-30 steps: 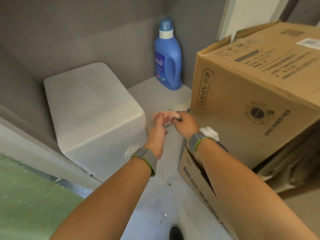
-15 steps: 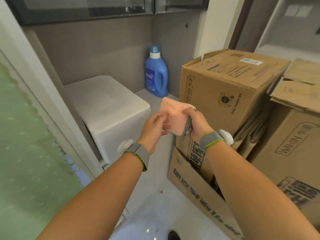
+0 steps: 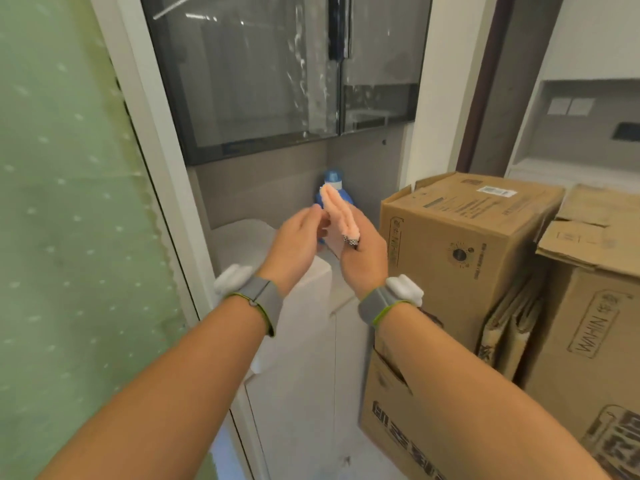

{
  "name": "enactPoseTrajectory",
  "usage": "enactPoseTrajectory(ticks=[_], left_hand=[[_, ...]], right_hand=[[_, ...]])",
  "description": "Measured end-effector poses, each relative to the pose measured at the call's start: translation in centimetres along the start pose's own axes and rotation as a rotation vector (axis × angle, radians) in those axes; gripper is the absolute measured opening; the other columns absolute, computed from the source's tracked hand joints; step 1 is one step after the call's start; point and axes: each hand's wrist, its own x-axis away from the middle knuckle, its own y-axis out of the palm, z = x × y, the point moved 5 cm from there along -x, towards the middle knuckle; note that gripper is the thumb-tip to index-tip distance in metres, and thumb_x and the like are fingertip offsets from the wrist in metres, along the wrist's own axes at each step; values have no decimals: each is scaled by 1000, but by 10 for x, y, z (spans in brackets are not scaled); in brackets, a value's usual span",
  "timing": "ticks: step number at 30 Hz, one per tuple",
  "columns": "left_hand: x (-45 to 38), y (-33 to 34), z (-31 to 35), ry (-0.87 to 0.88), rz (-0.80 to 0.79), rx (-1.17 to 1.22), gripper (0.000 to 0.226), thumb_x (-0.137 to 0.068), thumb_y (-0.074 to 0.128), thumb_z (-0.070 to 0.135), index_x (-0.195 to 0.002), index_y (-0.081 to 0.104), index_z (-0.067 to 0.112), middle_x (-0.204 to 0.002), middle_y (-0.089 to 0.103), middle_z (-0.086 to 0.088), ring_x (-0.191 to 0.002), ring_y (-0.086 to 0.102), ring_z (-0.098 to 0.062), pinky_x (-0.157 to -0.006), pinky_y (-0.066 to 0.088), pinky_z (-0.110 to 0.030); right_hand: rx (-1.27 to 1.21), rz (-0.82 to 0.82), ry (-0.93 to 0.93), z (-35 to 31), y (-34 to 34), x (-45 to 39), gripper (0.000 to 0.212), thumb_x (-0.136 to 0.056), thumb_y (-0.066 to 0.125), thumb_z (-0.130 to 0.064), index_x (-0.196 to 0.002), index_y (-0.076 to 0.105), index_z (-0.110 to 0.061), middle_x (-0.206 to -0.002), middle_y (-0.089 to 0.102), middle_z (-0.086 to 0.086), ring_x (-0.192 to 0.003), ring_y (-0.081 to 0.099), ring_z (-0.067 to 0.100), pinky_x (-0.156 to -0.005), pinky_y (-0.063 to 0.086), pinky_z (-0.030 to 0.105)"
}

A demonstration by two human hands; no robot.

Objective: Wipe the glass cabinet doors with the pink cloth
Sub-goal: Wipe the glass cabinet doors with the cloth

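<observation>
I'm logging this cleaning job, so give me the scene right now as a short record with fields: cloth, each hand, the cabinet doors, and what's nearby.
cloth: pink cloth, folded, off the glass
right hand: right hand grips the cloth
left hand: left hand at the cloth's edge, contact unclear
doors: glass cabinet doors above the hands, streaked, shut
nearby: blue bottle behind the cloth; cardboard box to the right
</observation>
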Motion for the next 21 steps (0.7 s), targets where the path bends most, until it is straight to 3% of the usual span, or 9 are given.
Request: enactPoseTrajectory(ticks=[3, 5, 8, 11, 13, 16, 18, 21], left_hand=[[-12, -37, 43, 284, 194, -361, 25, -106, 48, 22, -108, 72, 12, -105, 73, -5, -98, 65, -22, -89, 49, -35], [-18, -55, 67, 425, 273, -610, 26, -104, 47, 21, -114, 68, 10, -110, 69, -8, -102, 62, -24, -89, 46, -36], [-20, -72, 100, 604, 391, -933, 32, -99, 45, 21, -119, 63, 5, -115, 63, -14, -108, 56, -35, -90, 45, -44], [-22, -82, 117, 704, 493, -1135, 36, -96, 46, 22, -121, 63, 3, -122, 63, -17, -114, 56, -39, -91, 43, -46], [-26, -87, 115, 760, 484, -1250, 43, -97, 45, 24, -127, 66, 2, -132, 64, -16, -127, 57, -39, -103, 42, -48], [-34, -92, 101, 816, 386, -1467, 48, -102, 41, 26, -136, 65, 2, -144, 63, -14, -143, 51, -34, -122, 31, -45], [-37, -96, 98, 829, 345, -1564, 49, -105, 39, 27, -142, 62, 3, -150, 59, -13, -148, 46, -31, -127, 23, -43], [-39, -96, 98, 873, 352, -1670, 51, -107, 37, 27, -144, 59, 1, -153, 56, -14, -150, 43, -32, -128, 24, -47]], right_hand=[[145, 95, -157, -31, 9, -23, 65, -95, 46, 14, -143, 57, -29, -142, 58, -20, -135, 50, -6, -116, 41, 23], [283, 125, -271, -46, 20, -36, 78, -86, 42, 20, -151, 48, -24, -151, 52, -11, -142, 44, 5, -115, 36, 17], [339, 140, -316, -59, 41, -55, 89, -75, 36, 19, -155, 41, -18, -160, 40, 1, -152, 33, 19, -120, 34, 29], [414, 89, -405, -57, 72, -62, 79, -75, 40, 11, -152, 45, -6, -160, 41, 17, -148, 40, 34, -115, 39, 38], [457, 7, -469, -50, 97, -59, 70, -83, 44, 7, -152, 43, -2, -162, 37, 20, -148, 39, 36, -114, 42, 41], [486, -20, -614, -46, 122, -50, 60, -92, 40, -7, -150, 38, 5, -162, 33, 22, -151, 25, 39, -108, 47, 60], [533, -8, -677, -41, 124, -56, 59, -94, 42, -12, -150, 36, 6, -159, 37, 26, -151, 27, 40, -106, 48, 60], [641, 21, -667, -31, 115, -70, 60, -94, 43, -7, -153, 37, 1, -162, 36, 21, -154, 25, 36, -115, 41, 54]])
